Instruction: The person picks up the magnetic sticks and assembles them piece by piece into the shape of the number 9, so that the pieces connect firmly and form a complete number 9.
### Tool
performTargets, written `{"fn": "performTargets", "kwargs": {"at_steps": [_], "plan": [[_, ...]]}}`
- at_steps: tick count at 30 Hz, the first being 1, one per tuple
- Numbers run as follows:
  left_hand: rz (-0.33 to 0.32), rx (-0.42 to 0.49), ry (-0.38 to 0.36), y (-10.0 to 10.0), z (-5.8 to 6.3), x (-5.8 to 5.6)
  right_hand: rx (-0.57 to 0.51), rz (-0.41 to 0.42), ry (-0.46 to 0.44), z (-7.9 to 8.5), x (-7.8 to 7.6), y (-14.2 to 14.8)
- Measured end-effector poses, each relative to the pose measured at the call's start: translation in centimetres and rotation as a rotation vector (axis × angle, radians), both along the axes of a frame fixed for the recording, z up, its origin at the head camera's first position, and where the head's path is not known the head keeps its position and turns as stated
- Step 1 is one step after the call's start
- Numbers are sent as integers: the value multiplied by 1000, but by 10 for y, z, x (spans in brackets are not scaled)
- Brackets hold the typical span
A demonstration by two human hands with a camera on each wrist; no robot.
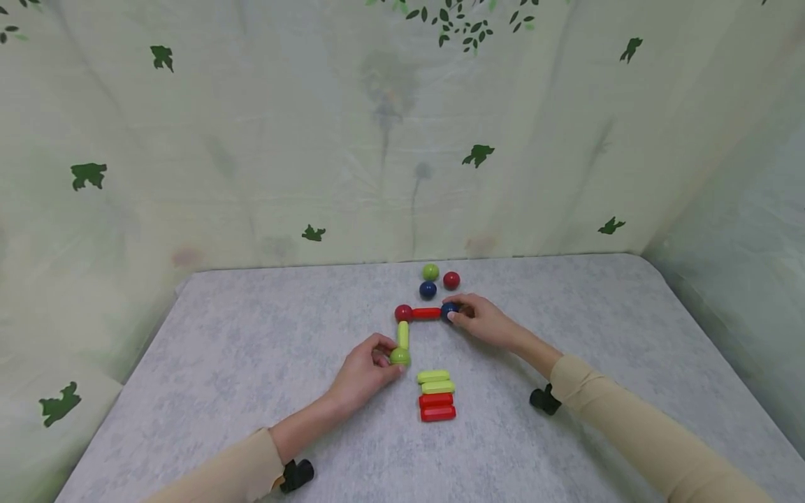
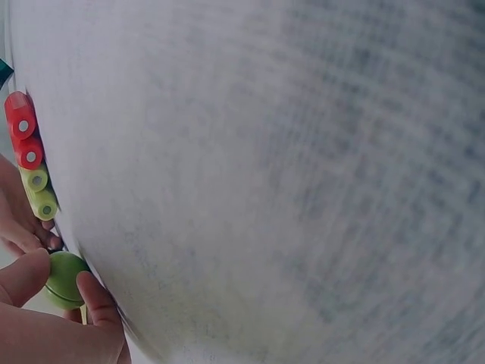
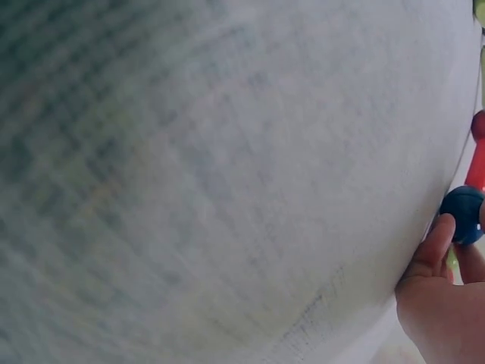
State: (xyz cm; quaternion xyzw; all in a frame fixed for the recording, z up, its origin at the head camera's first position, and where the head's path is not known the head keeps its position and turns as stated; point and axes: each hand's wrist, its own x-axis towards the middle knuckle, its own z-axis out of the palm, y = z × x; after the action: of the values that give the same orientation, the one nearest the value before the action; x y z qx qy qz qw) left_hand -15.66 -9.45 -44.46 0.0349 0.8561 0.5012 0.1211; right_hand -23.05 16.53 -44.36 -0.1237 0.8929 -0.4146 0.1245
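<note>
My left hand (image 1: 367, 369) pinches a green ball (image 1: 400, 356) between thumb and fingers. The ball sits at the near end of a yellow-green rod (image 1: 403, 335). That rod's far end meets a red ball (image 1: 404, 313), from which a red rod (image 1: 426, 313) runs right to a dark blue ball (image 1: 449, 311). My right hand (image 1: 487, 321) grips this blue ball with thumb and fingers. Together the pieces form a corner shape on the table. In the left wrist view the green ball (image 2: 67, 279) shows a groove; the blue ball (image 3: 462, 214) appears at the right wrist view's edge.
Behind the corner shape lie a loose green ball (image 1: 430, 272), a red ball (image 1: 451, 280) and a blue ball (image 1: 428, 290). Nearer, two yellow-green rods (image 1: 437, 387) and two red rods (image 1: 438, 413) lie in a stack-like row. A curtain (image 1: 283, 140) rises behind the grey table (image 1: 251, 335).
</note>
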Motion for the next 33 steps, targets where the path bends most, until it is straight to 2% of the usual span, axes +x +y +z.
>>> {"fn": "performTargets", "kwargs": {"at_steps": [3, 6, 8, 13, 17, 23, 33], "plan": [[-2, -2, -2, 0, -1, 0, -4, -27, -11, 0, 1, 0], [-4, 0, -6, 0, -1, 1, -23, -91, -9, 2, 6, 0], [-3, 2, -6, 1, 0, 1, -35, -116, 36, 5, 10, -2], [8, 3, -4, 1, 1, 1, -68, -86, 213, 16, 23, -14], [7, 19, -2, 1, 1, 0, -107, -67, 233, 22, 30, -29], [3, 53, 17, -2, 1, 0, -110, 69, 184, 16, 32, -51], [4, 61, 12, -2, 1, 2, 51, 257, 162, 11, 28, -70]]}}
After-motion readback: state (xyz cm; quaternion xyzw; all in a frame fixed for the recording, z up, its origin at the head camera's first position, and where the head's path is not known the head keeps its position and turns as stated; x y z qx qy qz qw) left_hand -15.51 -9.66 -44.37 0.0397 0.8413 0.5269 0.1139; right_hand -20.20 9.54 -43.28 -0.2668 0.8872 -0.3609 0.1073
